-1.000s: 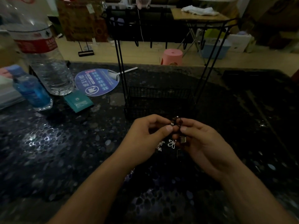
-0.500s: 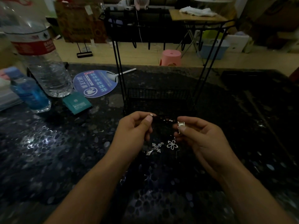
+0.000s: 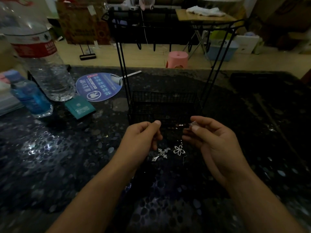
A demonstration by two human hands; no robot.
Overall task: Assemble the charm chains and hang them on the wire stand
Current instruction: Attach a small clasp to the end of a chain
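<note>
Since a second ago both hands have drawn apart: left hand [image 3: 143,137] and right hand [image 3: 210,137] each pinch an end of the charm chain [image 3: 179,126], cross charm [image 3: 162,153] and flower charm [image 3: 179,150] dangling before the wire stand [image 3: 165,101].

Two bare forearms are entering from the lower edge of the frame, one from the lower left and one from the lower right, and both are showing no sleeves, cuffs or fabric anywhere along their visible length. The person's bare left hand [image 3: 141,138] is appearing just left of the frame's centre, and the person's bare right hand [image 3: 213,140] is appearing just right of it. Neither hand is wearing a glove, and no ring, watch, bracelet or band is showing on the fingers or wrists. The fingernails are looking short and unpainted, with the thumbnails catching a pale sheen in the dim light.
</note>
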